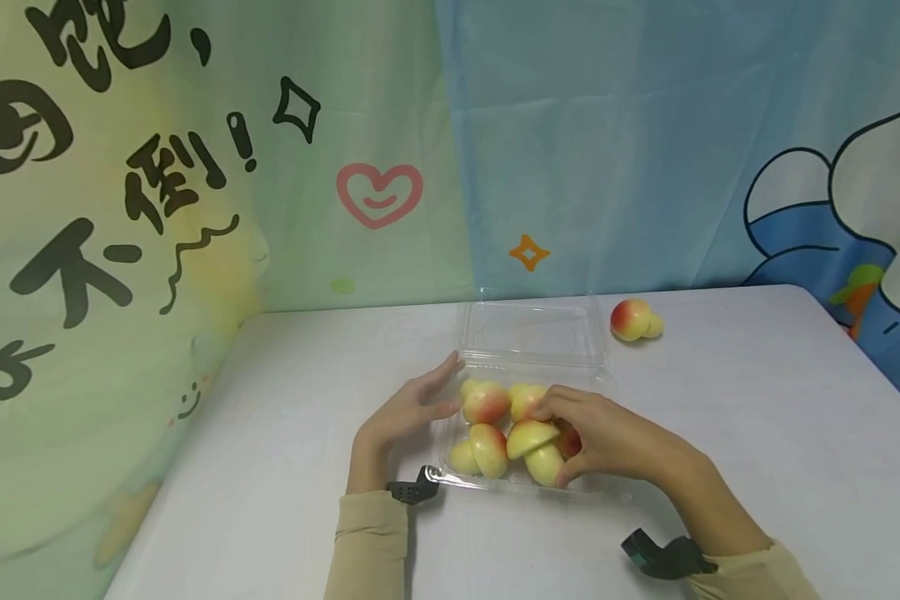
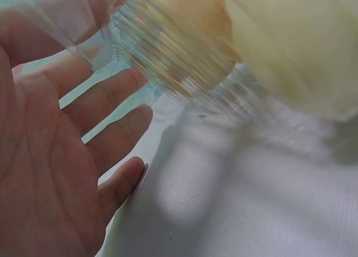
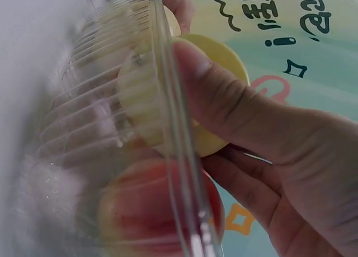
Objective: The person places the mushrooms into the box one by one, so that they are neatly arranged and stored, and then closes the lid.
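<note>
A clear plastic clamshell box [image 1: 461,482] stands on the table with its lid [image 1: 528,332] folded back, away from me. Several yellow-and-red toy mushrooms [image 1: 486,403] lie inside. My right hand [image 1: 618,435] reaches over the box's right side and grips a yellow toy mushroom [image 1: 531,437] between thumb and fingers. In the right wrist view the thumb presses this mushroom's pale cap [image 3: 221,52], partly behind the box wall. Next to it is a red mushroom [image 3: 151,206]. My left hand [image 1: 412,408] is at the box's left side, fingers extended and spread along the clear wall [image 2: 168,50].
Another red-and-yellow toy mushroom [image 1: 633,321] lies by itself near the table's back edge, right of the lid. The table [image 1: 292,467] has a white cover. A printed curtain [image 1: 607,150] hangs directly behind it and along the left.
</note>
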Demonstrator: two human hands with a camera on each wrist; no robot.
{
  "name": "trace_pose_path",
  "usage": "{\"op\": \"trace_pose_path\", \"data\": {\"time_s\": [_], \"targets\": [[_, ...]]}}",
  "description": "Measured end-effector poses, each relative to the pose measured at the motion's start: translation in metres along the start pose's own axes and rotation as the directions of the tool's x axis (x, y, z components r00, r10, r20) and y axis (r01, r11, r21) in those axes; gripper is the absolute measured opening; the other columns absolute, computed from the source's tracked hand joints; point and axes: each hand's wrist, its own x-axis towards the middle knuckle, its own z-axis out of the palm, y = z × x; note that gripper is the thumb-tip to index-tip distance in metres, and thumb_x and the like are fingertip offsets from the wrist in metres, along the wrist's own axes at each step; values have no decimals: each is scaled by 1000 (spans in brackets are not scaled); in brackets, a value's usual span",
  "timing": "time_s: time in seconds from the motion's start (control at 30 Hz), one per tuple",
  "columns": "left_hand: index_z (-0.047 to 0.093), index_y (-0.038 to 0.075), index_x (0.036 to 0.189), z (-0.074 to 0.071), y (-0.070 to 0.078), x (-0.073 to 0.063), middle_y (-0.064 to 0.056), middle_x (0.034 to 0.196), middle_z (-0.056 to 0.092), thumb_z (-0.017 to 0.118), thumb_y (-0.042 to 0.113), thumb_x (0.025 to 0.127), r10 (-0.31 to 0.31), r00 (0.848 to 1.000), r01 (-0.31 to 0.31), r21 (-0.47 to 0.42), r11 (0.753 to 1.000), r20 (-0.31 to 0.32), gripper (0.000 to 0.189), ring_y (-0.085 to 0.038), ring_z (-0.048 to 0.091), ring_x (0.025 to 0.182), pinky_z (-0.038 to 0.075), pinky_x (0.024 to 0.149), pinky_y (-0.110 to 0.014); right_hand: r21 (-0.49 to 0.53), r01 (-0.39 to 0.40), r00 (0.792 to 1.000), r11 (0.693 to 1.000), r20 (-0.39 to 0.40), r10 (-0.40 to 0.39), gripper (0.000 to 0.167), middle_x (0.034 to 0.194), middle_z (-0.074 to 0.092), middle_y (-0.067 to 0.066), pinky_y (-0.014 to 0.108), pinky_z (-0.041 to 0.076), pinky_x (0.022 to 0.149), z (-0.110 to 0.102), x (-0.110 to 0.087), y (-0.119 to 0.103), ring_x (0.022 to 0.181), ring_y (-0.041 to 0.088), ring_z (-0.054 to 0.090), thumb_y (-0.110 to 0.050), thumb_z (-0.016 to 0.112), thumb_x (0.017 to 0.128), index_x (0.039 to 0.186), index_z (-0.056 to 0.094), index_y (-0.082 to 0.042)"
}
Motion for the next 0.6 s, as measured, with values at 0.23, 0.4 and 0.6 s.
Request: {"op": "trace_pose_path", "data": {"time_s": [0.23,0.4,0.6], "targets": [[19,28,152,0,1,-1,14,152,34,61,31,91,-8,1000,8,13,1000,-4,74,-10,16,146,11,121,-44,43,-70,997,997,38,68,64,108,60,-15,25,50,84,0,0,-2,94,3,53,-29,89,60,115,58,-22],[17,16,153,-4,27,-8,0,155,31,59,24,93,-27,999,27,4,1000,38,73,-16,14,147,10,121,-45,80,-76,996,994,42,73,63,109,60,-15,26,51,87,-2,0,1,98,2,55,-30,89,59,114,57,-25],[16,11,153,-6,37,-11,-5,155,31,58,20,94,-29,998,29,0,1000,55,73,-17,13,147,10,121,-45,36,-31,999,999,17,30,62,110,59,-16,30,49,92,-1,-2,2,102,4,54,-32,90,57,111,60,-24]]}}
